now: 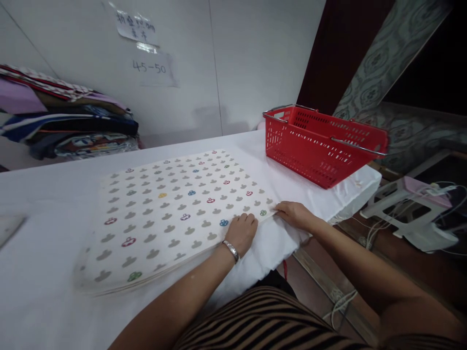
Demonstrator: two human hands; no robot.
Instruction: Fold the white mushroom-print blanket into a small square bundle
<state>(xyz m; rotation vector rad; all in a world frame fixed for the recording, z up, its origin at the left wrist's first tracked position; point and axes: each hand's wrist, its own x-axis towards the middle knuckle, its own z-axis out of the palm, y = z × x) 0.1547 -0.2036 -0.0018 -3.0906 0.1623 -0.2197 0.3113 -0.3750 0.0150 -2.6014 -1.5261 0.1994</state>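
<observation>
A folded white cloth point(171, 214) printed with small grey and coloured shapes lies flat on the white padded table point(44, 194). My left hand point(241, 232), with a metal bracelet on the wrist, rests knuckles up on the cloth's near right edge, fingers curled under. My right hand point(295, 214) pinches the cloth's near right corner against the table.
A red plastic basket point(321, 146) with metal handles stands at the table's right end. A pile of folded fabrics point(65, 121) sits at the back left against the wall. White stools and cables point(408, 209) are on the floor to the right.
</observation>
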